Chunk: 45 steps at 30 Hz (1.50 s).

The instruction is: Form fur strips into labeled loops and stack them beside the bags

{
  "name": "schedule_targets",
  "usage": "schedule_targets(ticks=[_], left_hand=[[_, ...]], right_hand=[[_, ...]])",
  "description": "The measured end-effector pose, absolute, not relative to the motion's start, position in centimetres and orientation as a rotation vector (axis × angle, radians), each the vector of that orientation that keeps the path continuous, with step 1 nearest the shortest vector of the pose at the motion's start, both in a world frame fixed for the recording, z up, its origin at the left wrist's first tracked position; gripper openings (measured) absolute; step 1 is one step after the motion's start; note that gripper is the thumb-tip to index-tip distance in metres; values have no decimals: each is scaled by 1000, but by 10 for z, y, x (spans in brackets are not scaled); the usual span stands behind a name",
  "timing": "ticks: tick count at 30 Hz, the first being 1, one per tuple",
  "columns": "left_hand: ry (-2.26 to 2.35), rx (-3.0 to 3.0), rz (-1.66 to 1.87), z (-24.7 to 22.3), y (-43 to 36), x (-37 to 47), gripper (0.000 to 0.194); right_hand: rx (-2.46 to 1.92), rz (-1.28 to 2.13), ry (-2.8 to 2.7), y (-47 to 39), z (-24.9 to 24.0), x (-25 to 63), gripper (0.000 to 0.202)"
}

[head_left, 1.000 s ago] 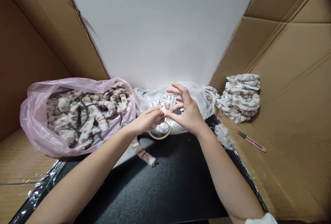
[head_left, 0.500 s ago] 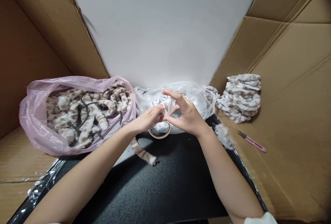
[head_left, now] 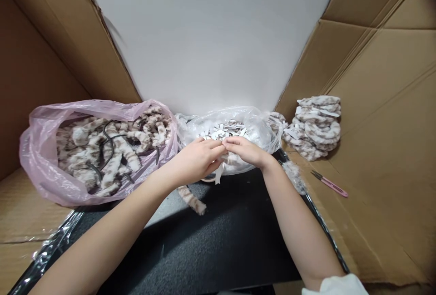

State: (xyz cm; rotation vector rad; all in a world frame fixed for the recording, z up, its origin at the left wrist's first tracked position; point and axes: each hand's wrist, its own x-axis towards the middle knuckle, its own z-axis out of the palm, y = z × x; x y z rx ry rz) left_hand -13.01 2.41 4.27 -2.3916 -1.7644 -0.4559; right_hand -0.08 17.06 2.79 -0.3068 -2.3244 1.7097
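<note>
Left hand (head_left: 199, 159) and right hand (head_left: 247, 150): fingertips meet, pinched together on a white paper tag (head_left: 219, 173) that hangs below them, over the far edge of the black mat (head_left: 221, 240) on the table. A striped plush tail (head_left: 191, 199) trails from under the left hand onto the mat.

Clear bag of white tags (head_left: 259, 127): just behind the hands. Pink bag of plush pieces (head_left: 68, 149): left, close beside the left forearm. Stack of finished plush pieces (head_left: 316, 125) and pink thread snips (head_left: 329, 183): right, on cardboard, well apart.

Open room: the mat's near half. Cardboard walls (head_left: 384, 104) close both sides.

Against half a second ago: right fingers, then spread, now curled down; both hands lower.
</note>
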Motion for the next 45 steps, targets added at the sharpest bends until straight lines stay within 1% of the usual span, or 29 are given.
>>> schedule_targets(ticks=[4,7,9,15,18,19,24,29,33,38,41,45], left_hand=[[-1654,-2344,-292,40,27,-132,13],[-1609,-2301,-240,37,29,-135,9],[-1572,-2260,-232,36,29,-135,5],[-1435,-2200,-246,38,28,-133,4],[-1399,-2200,-260,38,28,-133,8],[-1389,-2199,-263,38,28,-133,10],[-1333,-2193,-282,36,29,-132,16],[-1282,-2156,-340,37,29,-134,26],[-1268,-2120,-447,33,31,-137,26],[-1279,-2087,-830,21,34,-140,16],[-1295,-2086,-1007,16,34,-137,17],[-1323,-2131,-1133,18,33,-134,18]], right_hand=[[-385,1906,-2334,173,25,0,16],[-389,1934,-2238,173,27,1,14],[-383,1937,-2209,173,28,1,14],[-486,2049,-2300,168,30,2,14],[-533,2067,-2306,167,29,3,10],[-556,2063,-2296,168,29,2,11],[-581,2046,-2138,169,27,1,29],[-588,1908,-2051,164,34,2,32],[-562,1784,-2002,158,40,4,30],[-590,1568,-1923,151,46,6,24],[-569,1455,-1891,149,49,7,23],[-551,1432,-1885,148,51,8,23]])
